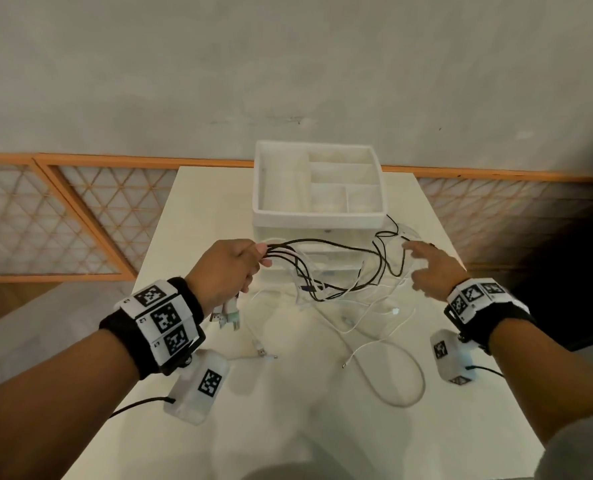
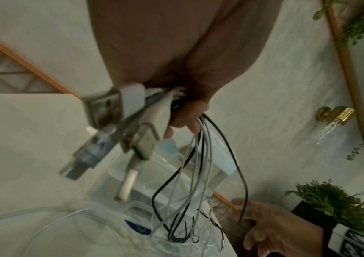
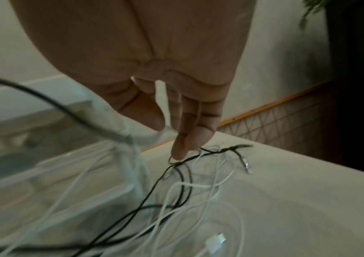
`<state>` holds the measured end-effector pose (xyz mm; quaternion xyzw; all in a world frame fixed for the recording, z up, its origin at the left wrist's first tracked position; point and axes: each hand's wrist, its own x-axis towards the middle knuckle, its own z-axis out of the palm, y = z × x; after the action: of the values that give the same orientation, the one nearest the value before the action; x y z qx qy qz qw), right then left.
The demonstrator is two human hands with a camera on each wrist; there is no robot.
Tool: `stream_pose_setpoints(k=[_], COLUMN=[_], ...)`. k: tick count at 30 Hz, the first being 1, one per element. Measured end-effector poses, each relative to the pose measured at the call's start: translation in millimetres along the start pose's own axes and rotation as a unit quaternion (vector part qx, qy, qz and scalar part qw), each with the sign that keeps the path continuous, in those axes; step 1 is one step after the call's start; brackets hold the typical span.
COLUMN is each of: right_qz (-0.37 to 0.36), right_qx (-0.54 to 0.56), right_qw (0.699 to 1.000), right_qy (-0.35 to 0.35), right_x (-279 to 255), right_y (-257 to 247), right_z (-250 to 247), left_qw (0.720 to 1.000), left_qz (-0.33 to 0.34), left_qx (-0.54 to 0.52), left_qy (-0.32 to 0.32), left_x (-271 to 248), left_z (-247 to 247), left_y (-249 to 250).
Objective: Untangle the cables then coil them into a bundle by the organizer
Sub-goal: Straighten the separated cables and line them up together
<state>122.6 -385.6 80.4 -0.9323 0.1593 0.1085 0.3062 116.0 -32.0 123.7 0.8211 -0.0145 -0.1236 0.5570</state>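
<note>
My left hand (image 1: 234, 266) is raised in front of the white organizer (image 1: 317, 218) and grips a bunch of black cables (image 1: 340, 251) and white cables (image 1: 393, 355). In the left wrist view the left hand (image 2: 187, 73) holds them near their ends, and the USB plugs (image 2: 113, 107) stick out below the fist. The strands (image 2: 201, 165) sag to a tangle on the table. My right hand (image 1: 428, 268) hovers at the organizer's right with straight fingers. Its fingertips (image 3: 182, 150) sit at a black cable loop (image 3: 177, 172), holding nothing.
The white table (image 1: 288, 417) is small, with edges close at left and right. Loose white cable loops and a white connector (image 3: 216, 241) lie at the front right. The wall and an orange lattice panel (image 1: 80, 216) stand behind. A dark plant pot (image 2: 315, 215) is off the right edge.
</note>
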Motion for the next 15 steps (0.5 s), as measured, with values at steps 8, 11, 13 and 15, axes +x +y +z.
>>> stream_pose_setpoints(k=[8, 11, 13, 15], right_qz=[-0.222, -0.124, -0.077, -0.113], right_qx=[0.073, 0.039, 0.074, 0.067], right_qw=[0.968, 0.982, 0.992, 0.982], right_qy=[-0.086, -0.138, -0.063, 0.138], right_x=[-72.0, -55.9, -42.1, -36.7], right_y=[-104.8, -101.1, -87.0, -77.2], right_z=[56.1, 62.0, 59.0, 58.3], left_qw=[0.991, 0.983, 0.981, 0.972], left_qz=[0.104, 0.148, 0.145, 0.088], left_qx=[0.066, 0.08, 0.103, 0.188], left_qy=[-0.056, -0.078, -0.079, -0.11], left_x=[-12.1, -20.6, -25.1, -26.9], left_z=[17.1, 11.5, -2.1, -14.5], left_y=[38.0, 45.0, 37.6, 22.2])
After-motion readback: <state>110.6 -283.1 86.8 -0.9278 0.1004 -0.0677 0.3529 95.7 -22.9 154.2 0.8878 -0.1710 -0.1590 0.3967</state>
